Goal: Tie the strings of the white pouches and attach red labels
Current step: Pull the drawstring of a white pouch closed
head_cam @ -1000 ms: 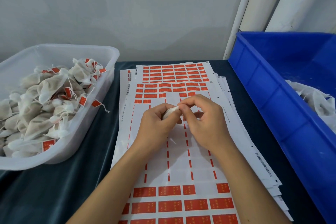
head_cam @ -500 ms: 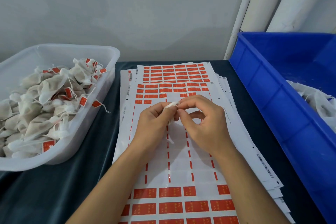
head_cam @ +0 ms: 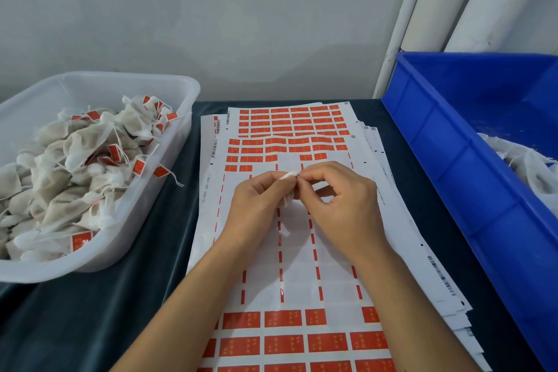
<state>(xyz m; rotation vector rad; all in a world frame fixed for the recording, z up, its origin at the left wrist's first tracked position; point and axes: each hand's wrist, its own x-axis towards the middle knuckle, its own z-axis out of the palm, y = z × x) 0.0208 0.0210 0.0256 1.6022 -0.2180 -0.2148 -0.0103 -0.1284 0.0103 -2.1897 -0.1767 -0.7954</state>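
Both hands meet over the label sheets (head_cam: pixel 302 257) in the middle of the table. My left hand (head_cam: pixel 256 205) holds a small white pouch (head_cam: pixel 287 198), mostly hidden in its fingers, with the gathered top (head_cam: pixel 289 174) sticking out at the fingertips. My right hand (head_cam: pixel 338 202) pinches that gathered top or its string at the thumb and forefinger. The sheets carry rows of red labels (head_cam: pixel 283 318) at the near and far ends, with a stripped middle part.
A clear plastic tub (head_cam: pixel 169 178) at the left is heaped with tied white pouches bearing red labels (head_cam: pixel 81 160). A blue crate (head_cam: pixel 447 166) at the right holds more white pouches (head_cam: pixel 531 166). White pipes (head_cam: pixel 447 6) stand behind it.
The hands have shifted slightly upward on the sheet. The pouch top has been drawn out between the fingertips, and the right fingers have closed in on it.
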